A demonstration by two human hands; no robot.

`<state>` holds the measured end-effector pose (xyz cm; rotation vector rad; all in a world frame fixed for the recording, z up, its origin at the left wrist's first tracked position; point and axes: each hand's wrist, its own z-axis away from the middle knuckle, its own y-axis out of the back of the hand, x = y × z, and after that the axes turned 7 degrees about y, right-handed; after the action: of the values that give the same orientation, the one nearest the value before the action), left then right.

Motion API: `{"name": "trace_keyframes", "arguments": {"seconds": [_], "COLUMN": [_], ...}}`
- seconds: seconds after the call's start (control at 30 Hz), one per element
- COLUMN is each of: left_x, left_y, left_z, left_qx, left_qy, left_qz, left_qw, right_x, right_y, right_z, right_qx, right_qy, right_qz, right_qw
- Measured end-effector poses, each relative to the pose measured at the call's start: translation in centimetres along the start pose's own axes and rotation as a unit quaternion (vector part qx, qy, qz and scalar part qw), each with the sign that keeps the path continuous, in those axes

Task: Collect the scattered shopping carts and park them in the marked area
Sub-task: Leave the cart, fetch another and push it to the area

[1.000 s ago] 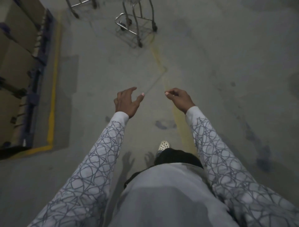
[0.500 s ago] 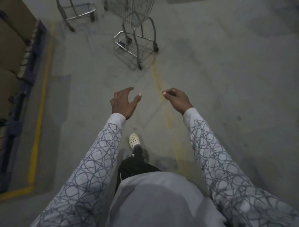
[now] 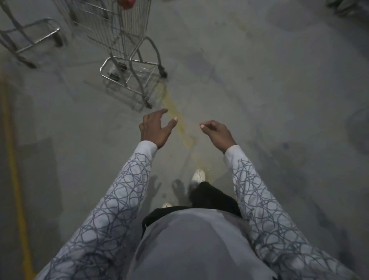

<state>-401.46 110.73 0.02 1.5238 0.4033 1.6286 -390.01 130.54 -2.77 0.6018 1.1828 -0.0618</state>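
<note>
Both hands are held out in front of the body above a grey concrete floor (image 3: 269, 100), and nothing is held in either. The left hand (image 3: 154, 128) is seen from the back, its fingers spread and slightly bent and the thumb set wide apart. The right hand (image 3: 216, 133) is turned down at the wrist, with its fingers loosely curled and the thumb tip close to the forefinger. Patterned white sleeves (image 3: 119, 199) are worn on both arms.

A metal shopping cart (image 3: 127, 60) is found toward the far left of the visible floor, just beyond the left hand but not touched by it. Its lower frame and wheels are turned toward the person, and its wire basket is cut off by the far edge of the view. Something red (image 3: 127, 2) is glimpsed at the top of the basket, though too little of it is shown to be identified. A second cart frame (image 3: 34, 38) is placed in the far-left corner, apart from the first.

A faded yellow line (image 3: 179, 128) is painted from the near wheel of the first cart down between the hands. A brighter yellow stripe (image 3: 15, 159) is laid along the left edge. A white shoe (image 3: 198, 174) is planted on the floor below the right hand.
</note>
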Motion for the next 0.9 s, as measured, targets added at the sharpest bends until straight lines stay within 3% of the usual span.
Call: {"name": "trace_keyframes", "arguments": {"seconds": [0.23, 0.37, 0.53, 0.77, 0.9], "left_x": [3.1, 7.2, 12.6, 14.7, 15.9], "left_y": [-1.8, -1.5, -0.3, 3.3, 6.0], "left_z": [-16.3, -27.0, -37.2, -51.9, -61.6], "left_qx": [-0.018, 0.015, 0.058, 0.123, 0.187], "left_qy": [0.005, 0.006, -0.006, -0.016, -0.007], "left_qz": [-0.017, 0.001, 0.029, -0.052, -0.083], "left_qw": [1.000, 1.000, 0.998, 0.991, 0.979], "right_x": [-1.4, -5.4, -10.8, -13.6, -16.6], "right_y": [1.1, 4.1, 6.5, 2.6, 0.7], "right_z": [-17.4, -29.2, -42.0, -55.3, -64.3], "right_qx": [-0.005, -0.033, 0.011, -0.079, -0.090], "right_qy": [-0.004, 0.030, 0.053, 0.051, 0.080], "right_qz": [-0.007, 0.039, 0.005, 0.027, 0.050], "right_qw": [1.000, 0.998, 0.999, 0.995, 0.991]}}
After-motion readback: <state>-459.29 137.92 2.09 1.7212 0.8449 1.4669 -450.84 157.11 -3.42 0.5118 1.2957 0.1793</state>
